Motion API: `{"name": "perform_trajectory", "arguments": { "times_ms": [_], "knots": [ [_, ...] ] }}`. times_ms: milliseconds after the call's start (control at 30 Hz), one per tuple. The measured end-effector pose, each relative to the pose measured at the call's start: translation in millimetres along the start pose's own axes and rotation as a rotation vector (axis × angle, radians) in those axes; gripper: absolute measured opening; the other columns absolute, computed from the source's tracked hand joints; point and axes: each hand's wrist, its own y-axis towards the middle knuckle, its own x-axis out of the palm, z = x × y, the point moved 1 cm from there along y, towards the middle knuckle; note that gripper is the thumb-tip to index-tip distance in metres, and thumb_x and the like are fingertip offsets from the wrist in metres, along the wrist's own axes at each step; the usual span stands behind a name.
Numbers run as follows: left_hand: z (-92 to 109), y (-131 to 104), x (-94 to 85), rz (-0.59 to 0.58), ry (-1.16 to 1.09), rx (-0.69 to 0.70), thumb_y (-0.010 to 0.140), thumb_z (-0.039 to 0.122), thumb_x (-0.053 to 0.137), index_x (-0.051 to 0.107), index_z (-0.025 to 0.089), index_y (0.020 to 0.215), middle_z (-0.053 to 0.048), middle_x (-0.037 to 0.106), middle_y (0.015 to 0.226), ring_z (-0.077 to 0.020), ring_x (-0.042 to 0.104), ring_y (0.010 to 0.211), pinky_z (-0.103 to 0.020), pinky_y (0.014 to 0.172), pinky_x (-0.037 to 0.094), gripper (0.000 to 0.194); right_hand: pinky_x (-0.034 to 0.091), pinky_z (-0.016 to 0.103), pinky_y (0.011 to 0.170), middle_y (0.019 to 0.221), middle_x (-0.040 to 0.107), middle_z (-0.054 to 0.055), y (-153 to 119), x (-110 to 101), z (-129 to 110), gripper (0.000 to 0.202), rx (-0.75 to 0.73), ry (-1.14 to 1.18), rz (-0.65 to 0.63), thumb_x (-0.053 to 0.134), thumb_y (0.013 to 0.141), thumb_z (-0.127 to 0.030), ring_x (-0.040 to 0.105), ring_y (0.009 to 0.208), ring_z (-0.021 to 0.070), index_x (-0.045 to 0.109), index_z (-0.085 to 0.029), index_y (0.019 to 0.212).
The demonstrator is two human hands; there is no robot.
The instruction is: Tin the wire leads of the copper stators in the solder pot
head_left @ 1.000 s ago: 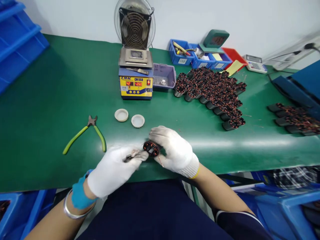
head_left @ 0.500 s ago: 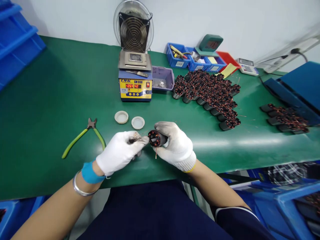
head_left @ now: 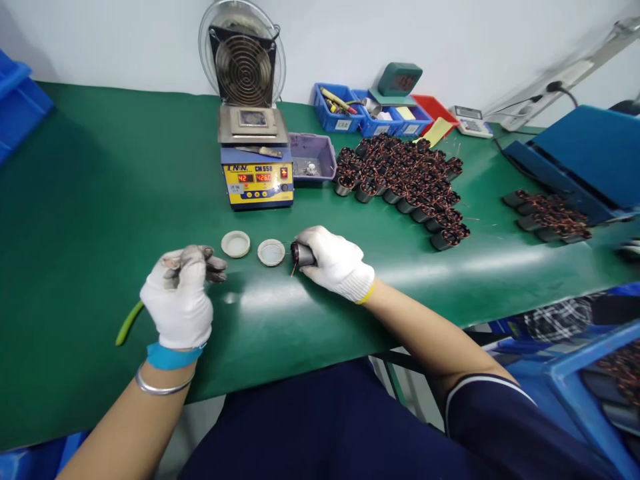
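My right hand [head_left: 336, 263] in a white glove grips a small black motor stator [head_left: 301, 254] with copper windings, low over the green table [head_left: 90, 200]. The stator sits just right of a white cap [head_left: 271, 253], and a loose copper wire end hangs from it. A second white cap [head_left: 235, 244] lies further left. My left hand [head_left: 180, 297], gloved with dark-stained fingertips, hovers with curled fingers over the green-handled pliers [head_left: 127, 324]. Only one handle end shows; whether the fingers grip the pliers is hidden.
A yellow and blue solder pot [head_left: 257, 183] stands behind the caps, with a fan [head_left: 243, 60] above it and a purple tray [head_left: 310, 157] beside it. A pile of stators [head_left: 405, 180] lies at centre right, and a smaller group [head_left: 550, 213] further right. Blue bins [head_left: 350, 110] line the wall.
My left hand let go of the stator's wire and moved left over the pliers. My right hand carried the stator forward, next to the white cap. The view shifted right.
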Motion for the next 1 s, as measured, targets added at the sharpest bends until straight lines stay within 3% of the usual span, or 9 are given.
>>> {"name": "perform_trajectory", "arguments": {
  "times_ms": [233,400,500,567,667,800,900,1000],
  "knots": [
    [1.6,-3.4,-3.0,-0.071,-0.049,-0.054,0.086,0.038,0.066,0.063,0.015,0.078,-0.001,0.065,0.063,-0.015,0.06,0.048,-0.027,0.046,0.049,0.024,0.052,0.033,0.077,0.125,0.061,0.001,10.3,-11.6,-10.5,0.056,0.016,-0.099,-0.088,0.075,0.081,-0.03,0.064,0.098,0.0274,0.056,-0.027,0.133],
    [4.2,-2.0,-3.5,-0.057,-0.106,-0.065,0.087,0.034,0.065,0.065,0.016,0.077,0.0,0.065,0.062,-0.015,0.06,0.049,-0.026,0.044,0.049,0.02,0.049,0.032,0.08,0.128,0.058,0.004,9.7,-20.3,-13.2,0.058,-0.028,-0.098,-0.017,0.074,0.083,-0.032,0.06,0.105,0.0261,0.054,-0.026,0.137],
    [5.2,-1.9,-4.2,-0.048,-0.125,-0.058,0.087,0.032,0.065,0.065,0.016,0.076,0.0,0.065,0.062,-0.0142,0.06,0.047,-0.026,0.043,0.049,0.019,0.046,0.036,0.078,0.13,0.057,0.01,12.6,-22.2,-16.1,0.05,-0.122,-0.249,0.039,0.065,0.091,-0.029,0.057,0.105,0.0288,0.053,-0.022,0.139],
    [5.7,-1.8,-4.1,-0.049,-0.135,-0.061,0.087,0.033,0.066,0.065,0.016,0.076,0.0,0.065,0.062,-0.0141,0.06,0.048,-0.026,0.043,0.049,0.02,0.043,0.037,0.072,0.128,0.059,0.01,17.9,-19.5,-19.2,0.036,-0.16,-0.367,0.019,0.051,0.1,-0.026,0.057,0.098,0.0285,0.056,-0.023,0.136],
    [5.9,-1.3,-3.1,-0.04,-0.141,-0.07,0.085,0.034,0.067,0.064,0.016,0.075,0.0,0.065,0.062,-0.0146,0.061,0.049,-0.026,0.042,0.048,0.021,0.038,0.037,0.067,0.126,0.061,0.008,26.4,-10.9,-22.7,0.034,-0.194,-0.455,-0.043,0.034,0.106,-0.021,0.057,0.094,0.0269,0.06,-0.024,0.13],
    [6.4,-0.6,-2.0,-0.016,-0.151,-0.079,0.083,0.033,0.068,0.063,0.016,0.073,-0.001,0.064,0.063,-0.0145,0.06,0.049,-0.025,0.041,0.048,0.02,0.036,0.037,0.068,0.13,0.059,0.009,28.9,-4.4,-21.9,0.033,-0.211,-0.458,-0.043,0.034,0.107,-0.02,0.055,0.094,0.0255,0.06,-0.024,0.128],
    [7.6,-1.6,-2.8,-0.019,-0.171,-0.103,0.083,0.036,0.069,0.063,0.016,0.074,0.0,0.064,0.064,-0.0143,0.06,0.05,-0.025,0.042,0.048,0.022,0.036,0.037,0.069,0.129,0.058,0.009,34.4,-16.3,-19.4,0.03,-0.202,-0.463,0.025,0.038,0.106,-0.022,0.054,0.093,0.0254,0.06,-0.024,0.127],
    [7.9,-4.8,-4.1,-0.056,-0.186,-0.14,0.082,0.039,0.071,0.063,0.016,0.076,-0.001,0.066,0.066,-0.0137,0.061,0.052,-0.024,0.045,0.049,0.026,0.039,0.038,0.078,0.131,0.055,0.011,63.6,-45.1,-15.8,0.031,-0.169,-0.477,0.112,0.042,0.104,-0.02,0.053,0.103,0.0272,0.057,-0.022,0.131]
  ]
}}
